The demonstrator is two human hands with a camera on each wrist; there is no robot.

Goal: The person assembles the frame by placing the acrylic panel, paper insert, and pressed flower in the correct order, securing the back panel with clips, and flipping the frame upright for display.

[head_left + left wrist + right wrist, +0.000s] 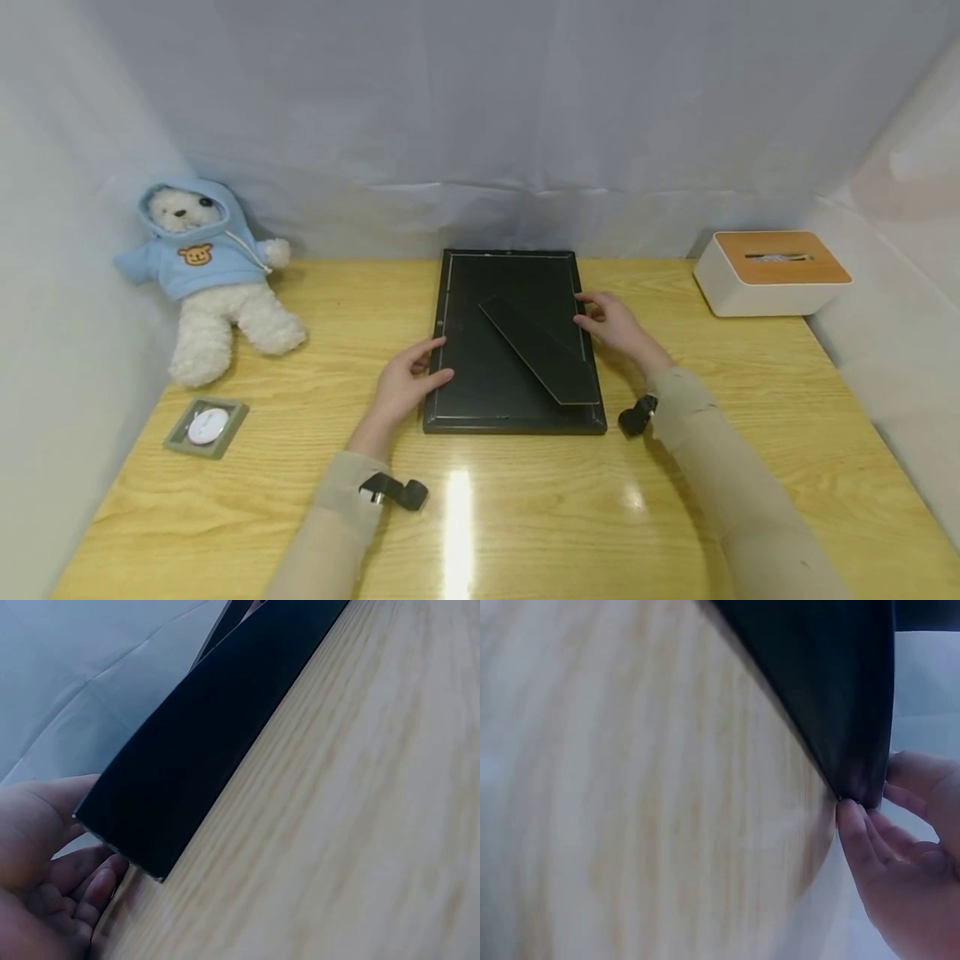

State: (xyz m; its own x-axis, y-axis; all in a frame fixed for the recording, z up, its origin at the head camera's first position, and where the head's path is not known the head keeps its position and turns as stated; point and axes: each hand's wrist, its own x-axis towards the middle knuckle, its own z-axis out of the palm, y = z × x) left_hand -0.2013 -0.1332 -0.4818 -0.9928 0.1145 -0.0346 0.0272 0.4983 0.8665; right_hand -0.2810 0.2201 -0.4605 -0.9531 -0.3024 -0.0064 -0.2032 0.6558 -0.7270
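A black picture frame point(480, 367) is on the wooden table with its back facing me. Its stand leg point(540, 350) runs slantwise across the back, down to the lower right. My left hand point(400, 383) holds the frame's left edge, thumb and index finger reaching onto the rim. At the right edge, a little farther from me, my right hand point(617, 323) holds the frame with thumb and fingers. In the left wrist view the frame's dark side point(202, 727) hides some fingertips. The right wrist view shows fingers point(915, 776) and thumb at a corner. The frame's front is hidden.
A white plush toy in a blue hoodie point(202, 267) leans at the back left. Before it lies a small green-grey square tray point(238, 417) with a round white item. A white tissue box point(780, 298) with a wooden top stands back right. A pale curtain point(525, 108) hangs behind.
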